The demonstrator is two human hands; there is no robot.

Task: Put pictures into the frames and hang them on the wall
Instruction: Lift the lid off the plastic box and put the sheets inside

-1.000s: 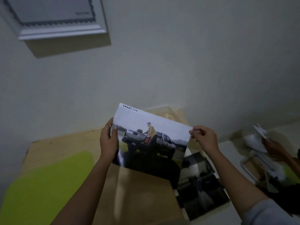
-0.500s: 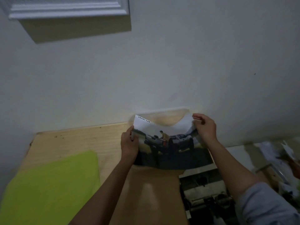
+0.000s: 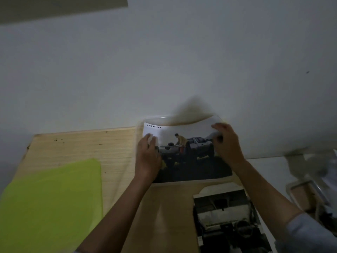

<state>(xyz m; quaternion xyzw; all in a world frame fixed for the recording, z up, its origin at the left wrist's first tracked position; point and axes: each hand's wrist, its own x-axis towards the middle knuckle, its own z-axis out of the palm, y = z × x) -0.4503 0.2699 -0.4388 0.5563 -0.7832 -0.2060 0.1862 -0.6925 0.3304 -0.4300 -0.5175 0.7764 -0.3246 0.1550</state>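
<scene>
A glossy picture (image 3: 191, 157) of a person beside a pickup truck, headed "SMART CAB", lies low over the wooden table (image 3: 87, 145) next to the white wall. My left hand (image 3: 148, 157) holds its left edge, thumb on top. My right hand (image 3: 228, 145) grips its upper right corner. A clear, blurred sheet (image 3: 193, 115) arches just behind the picture's top edge. A second, dark picture (image 3: 229, 221) lies flat at the lower right, beneath my right forearm.
A lime-green sheet (image 3: 52, 203) covers the table's left front. A white surface at the right holds a frame-like thing (image 3: 306, 190) and blurred clutter. A dark strip of shadow (image 3: 62, 8) shows on the wall at the top left.
Both hands lowered the truck picture from raised and tilted to nearly flat by the wall. The view dropped, so the framed picture on the wall left the top edge.
</scene>
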